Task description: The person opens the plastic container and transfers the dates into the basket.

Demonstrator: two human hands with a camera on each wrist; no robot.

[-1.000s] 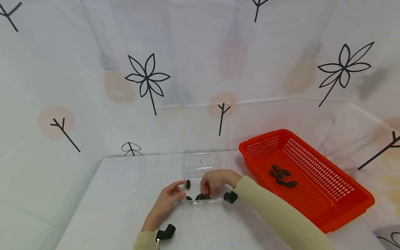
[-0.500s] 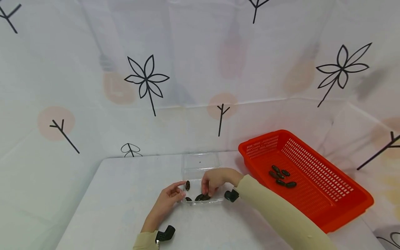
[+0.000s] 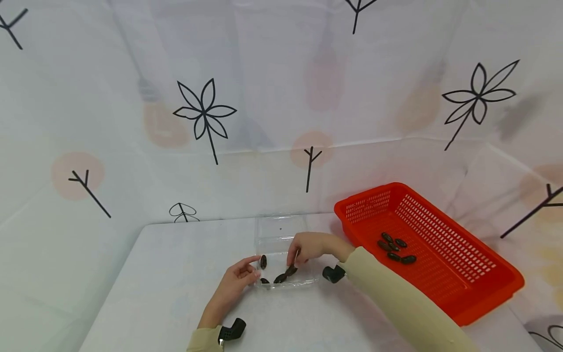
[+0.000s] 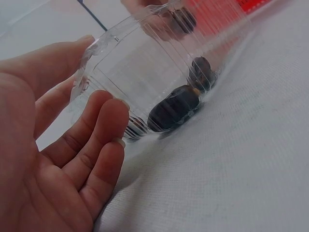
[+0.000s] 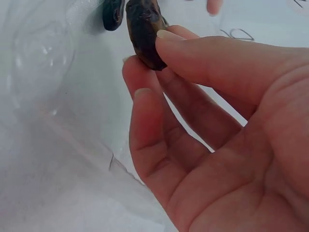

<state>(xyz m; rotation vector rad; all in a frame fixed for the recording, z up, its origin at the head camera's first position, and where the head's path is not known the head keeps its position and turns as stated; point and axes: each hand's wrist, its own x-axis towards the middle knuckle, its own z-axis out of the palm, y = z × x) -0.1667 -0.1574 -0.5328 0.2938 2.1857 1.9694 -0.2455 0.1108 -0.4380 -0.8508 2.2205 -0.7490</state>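
Beside the left wall of a hinged clear plastic box [image 3: 269, 288], my left hand [image 3: 235, 283] rests its extended index finger and thumb against the plastic. In the left wrist view its other fingers [image 4: 112, 118] lie loosely bent along the outer wall. My right hand [image 3: 308, 247] is over the right part of the box, pinching a dark, glossy, oblong date [image 5: 144, 36] between thumb and fingertips. Inside the box lie one date [image 3: 263, 261] by the left wall, another date [image 3: 265, 281] in the near left corner and a third date [image 3: 280, 278] along the near wall.
A red plastic basket [image 3: 457, 234] with slotted walls stands at the right, holding several dates [image 3: 393, 247] on its floor. The box's lid [image 3: 281, 226] lies folded back toward the wall cloth. A white cloth covers the table [image 3: 176, 274].
My right hand has moved slightly right and back within the box, its fingertips rising from the near wall. A date beneath them has shifted the same way. My left hand keeps its place.
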